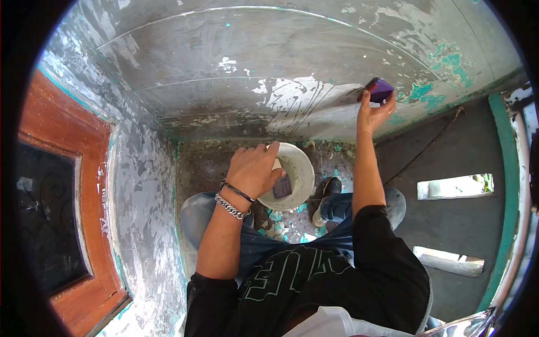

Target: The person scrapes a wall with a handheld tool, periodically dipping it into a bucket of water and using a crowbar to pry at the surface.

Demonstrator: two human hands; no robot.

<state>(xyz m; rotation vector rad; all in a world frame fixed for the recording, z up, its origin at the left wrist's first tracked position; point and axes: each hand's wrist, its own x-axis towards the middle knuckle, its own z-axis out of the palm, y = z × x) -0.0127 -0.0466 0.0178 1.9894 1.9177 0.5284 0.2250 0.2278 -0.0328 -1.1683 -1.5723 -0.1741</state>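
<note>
My right hand (373,115) is raised against the wall, its fingers and thumb closed round a dark purple, angular object (381,90) with a reddish edge. What kind of thing it is does not show clearly. Lower down, my left hand (252,170) hangs over the left side of a white bucket (306,182), curled, with a pale piece showing between thumb and forefinger. Whether the hand grips this piece or the rim is hidden. Below the thumb, a greyish-purple rectangular block (282,187) shows inside the bucket.
The grey wall (196,56) has a wet white patch (295,92) with dark streaks and flaking turquoise paint (449,64). Paint chips (278,229) litter the floor round the bucket and my shoes. A wooden window frame (92,146) stands left; a dark panel with slots (449,140) stands right.
</note>
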